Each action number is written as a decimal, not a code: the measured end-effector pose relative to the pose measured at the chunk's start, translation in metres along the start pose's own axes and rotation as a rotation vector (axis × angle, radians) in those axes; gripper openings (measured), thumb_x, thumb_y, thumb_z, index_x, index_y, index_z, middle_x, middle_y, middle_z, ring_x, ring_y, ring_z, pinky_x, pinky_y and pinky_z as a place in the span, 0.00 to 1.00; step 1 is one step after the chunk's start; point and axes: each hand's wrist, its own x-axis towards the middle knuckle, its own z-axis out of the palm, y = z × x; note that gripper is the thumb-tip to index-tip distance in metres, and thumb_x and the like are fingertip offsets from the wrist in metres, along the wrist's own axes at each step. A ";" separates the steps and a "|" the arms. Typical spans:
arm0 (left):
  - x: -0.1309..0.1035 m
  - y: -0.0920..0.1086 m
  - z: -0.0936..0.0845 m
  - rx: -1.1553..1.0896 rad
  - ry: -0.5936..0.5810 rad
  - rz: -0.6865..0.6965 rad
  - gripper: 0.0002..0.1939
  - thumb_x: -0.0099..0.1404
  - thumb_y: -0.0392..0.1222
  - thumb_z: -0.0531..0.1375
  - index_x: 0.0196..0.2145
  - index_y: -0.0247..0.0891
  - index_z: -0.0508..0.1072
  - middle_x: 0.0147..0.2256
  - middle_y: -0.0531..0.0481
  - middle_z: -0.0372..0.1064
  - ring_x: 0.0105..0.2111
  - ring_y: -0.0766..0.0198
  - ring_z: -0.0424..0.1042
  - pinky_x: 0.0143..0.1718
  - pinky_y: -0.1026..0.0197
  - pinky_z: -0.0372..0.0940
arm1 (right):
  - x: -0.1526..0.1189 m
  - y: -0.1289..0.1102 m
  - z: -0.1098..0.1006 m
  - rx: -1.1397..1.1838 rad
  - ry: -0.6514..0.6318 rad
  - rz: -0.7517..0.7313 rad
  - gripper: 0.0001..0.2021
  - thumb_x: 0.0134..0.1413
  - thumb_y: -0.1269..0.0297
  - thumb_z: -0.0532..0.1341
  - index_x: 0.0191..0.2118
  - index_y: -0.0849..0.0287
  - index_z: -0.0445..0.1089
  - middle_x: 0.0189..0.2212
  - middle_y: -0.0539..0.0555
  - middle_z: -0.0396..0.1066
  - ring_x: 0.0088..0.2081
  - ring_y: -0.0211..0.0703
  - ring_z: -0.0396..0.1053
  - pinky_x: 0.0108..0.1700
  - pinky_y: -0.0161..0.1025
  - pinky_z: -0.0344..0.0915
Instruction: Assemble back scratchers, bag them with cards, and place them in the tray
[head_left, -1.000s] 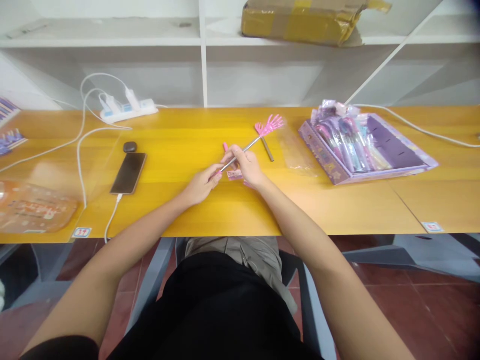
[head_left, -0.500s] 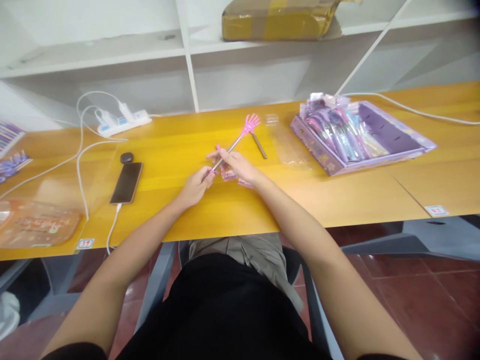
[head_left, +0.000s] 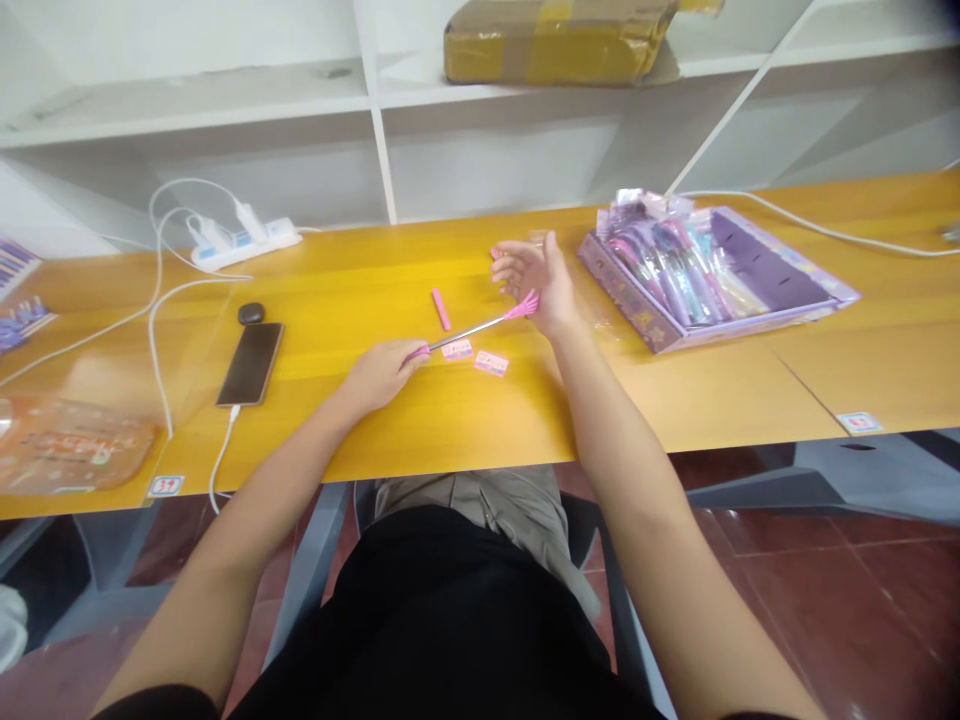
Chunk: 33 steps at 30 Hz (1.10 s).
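My left hand point(head_left: 386, 375) is wrapped around the pink handle of a back scratcher point(head_left: 480, 328). Its thin metal rod slants up to the right and ends in a pink hand-shaped head. That head lies against the base of my right palm, or just in front of it. My right hand point(head_left: 536, 275) is raised with its fingers apart and grips nothing. On the table behind the rod is a pink stick-like piece point(head_left: 441, 310). Two small printed cards, a left card point(head_left: 457, 350) and a right card point(head_left: 491, 363), lie below the rod. A bit of pink point(head_left: 495, 254) peeks out behind my right fingertips.
A purple display box point(head_left: 652, 330) with several wrapped items stands on the right. Clear plastic wrapping point(head_left: 600, 318) lies beside it. To the left are a phone point(head_left: 252, 365) with a cable, a black earbud case point(head_left: 250, 314), a power strip point(head_left: 247, 246) and an orange bag point(head_left: 82, 445).
My right hand has left the rod near the handle and moved right and up, opening. The back scratcher has swung lower, its head now at my right palm. The cards and pink stick are uncovered.
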 end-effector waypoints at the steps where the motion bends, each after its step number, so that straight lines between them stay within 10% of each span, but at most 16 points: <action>1: -0.001 -0.001 0.000 0.002 -0.001 0.003 0.21 0.82 0.55 0.53 0.53 0.42 0.81 0.55 0.41 0.83 0.55 0.47 0.79 0.58 0.49 0.70 | -0.002 -0.001 0.004 0.010 -0.038 0.032 0.39 0.64 0.19 0.56 0.47 0.53 0.79 0.36 0.54 0.81 0.36 0.42 0.80 0.31 0.34 0.70; 33: -0.014 -0.003 0.019 0.088 0.044 0.053 0.20 0.83 0.50 0.54 0.58 0.40 0.82 0.56 0.40 0.84 0.55 0.50 0.81 0.57 0.52 0.72 | -0.032 0.025 0.053 0.064 -0.232 0.147 0.38 0.64 0.20 0.58 0.41 0.55 0.81 0.31 0.54 0.78 0.33 0.45 0.78 0.35 0.40 0.76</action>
